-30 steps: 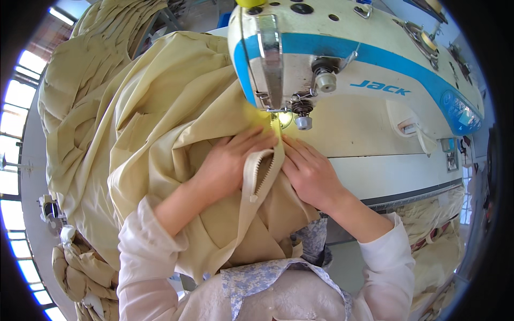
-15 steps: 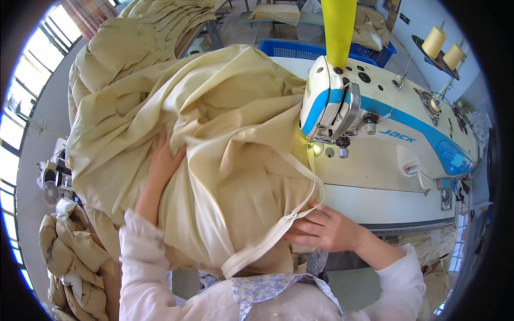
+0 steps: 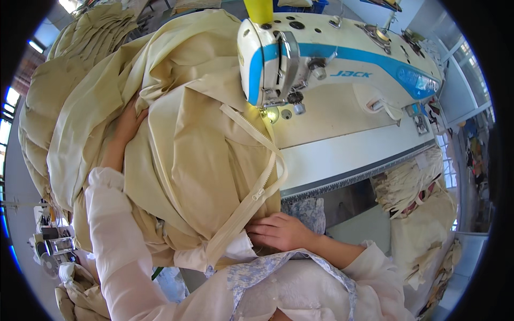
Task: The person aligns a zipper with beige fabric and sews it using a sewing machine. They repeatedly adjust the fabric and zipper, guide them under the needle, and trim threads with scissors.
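A large beige garment (image 3: 198, 155) lies heaped across the sewing table, its folds running under the head of the sewing machine (image 3: 342, 64). Along its right side a cream zipper (image 3: 258, 193) curves down toward me, its slider near the lower part. My left hand (image 3: 128, 124) rests on the garment's left folds, thumb and fingers apart, the fingertips partly hidden by cloth. At the lower edge, just below the zipper, my right hand (image 3: 281, 231) has its fingers curled together on the cloth, beside a white patch (image 3: 238, 247) of material. Its fingertips are tucked out of sight.
A yellow cover (image 3: 258, 10) rises from the machine. More beige cloth (image 3: 93, 32) is stacked at the far left, and beige pieces (image 3: 423, 214) hang at the right below the table edge (image 3: 358, 174). A small fan (image 3: 49, 265) stands at the lower left.
The view has shifted, with machine and garment appearing farther left and higher. My right hand has moved from beside the zipper down to the garment's lower edge. My left hand stays on the folds.
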Action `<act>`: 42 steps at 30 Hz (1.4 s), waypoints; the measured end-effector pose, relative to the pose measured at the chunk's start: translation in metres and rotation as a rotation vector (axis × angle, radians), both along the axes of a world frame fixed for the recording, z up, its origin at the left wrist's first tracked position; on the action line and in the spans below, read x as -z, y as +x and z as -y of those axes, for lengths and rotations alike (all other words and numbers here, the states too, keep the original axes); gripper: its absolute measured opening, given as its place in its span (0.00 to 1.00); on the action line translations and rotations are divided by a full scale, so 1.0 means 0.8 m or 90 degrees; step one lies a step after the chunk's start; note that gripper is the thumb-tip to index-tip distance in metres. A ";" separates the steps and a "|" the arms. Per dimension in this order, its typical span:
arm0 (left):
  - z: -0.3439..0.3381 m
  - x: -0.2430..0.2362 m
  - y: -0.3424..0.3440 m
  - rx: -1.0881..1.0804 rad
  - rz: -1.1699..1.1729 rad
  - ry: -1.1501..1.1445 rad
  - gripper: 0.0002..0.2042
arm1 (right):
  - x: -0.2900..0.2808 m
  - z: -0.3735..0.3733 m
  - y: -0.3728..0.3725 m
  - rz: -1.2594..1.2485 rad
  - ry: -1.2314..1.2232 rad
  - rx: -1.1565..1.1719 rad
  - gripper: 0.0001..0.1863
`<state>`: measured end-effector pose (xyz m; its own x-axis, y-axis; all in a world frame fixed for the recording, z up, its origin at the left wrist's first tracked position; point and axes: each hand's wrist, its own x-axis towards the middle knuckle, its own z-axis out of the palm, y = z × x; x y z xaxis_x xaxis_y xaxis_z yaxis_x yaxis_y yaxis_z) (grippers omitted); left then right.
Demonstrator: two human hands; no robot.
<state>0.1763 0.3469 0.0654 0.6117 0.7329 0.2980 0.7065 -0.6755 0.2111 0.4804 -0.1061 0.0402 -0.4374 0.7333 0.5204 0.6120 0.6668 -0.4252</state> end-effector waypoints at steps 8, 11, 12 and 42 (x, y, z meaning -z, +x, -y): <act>0.289 -0.132 0.152 0.298 0.133 0.000 0.19 | -0.004 0.028 0.010 -0.298 -0.317 0.013 0.28; 0.336 -0.099 0.242 0.473 0.030 0.087 0.20 | -0.041 0.018 0.011 -0.257 -0.420 0.077 0.22; 0.328 -0.081 0.248 0.469 -0.001 0.097 0.19 | -0.048 0.015 0.011 -0.232 -0.459 0.101 0.21; 0.347 -0.129 0.153 0.107 -0.173 0.185 0.31 | -0.080 -0.021 -0.002 -0.788 -0.850 -0.090 0.13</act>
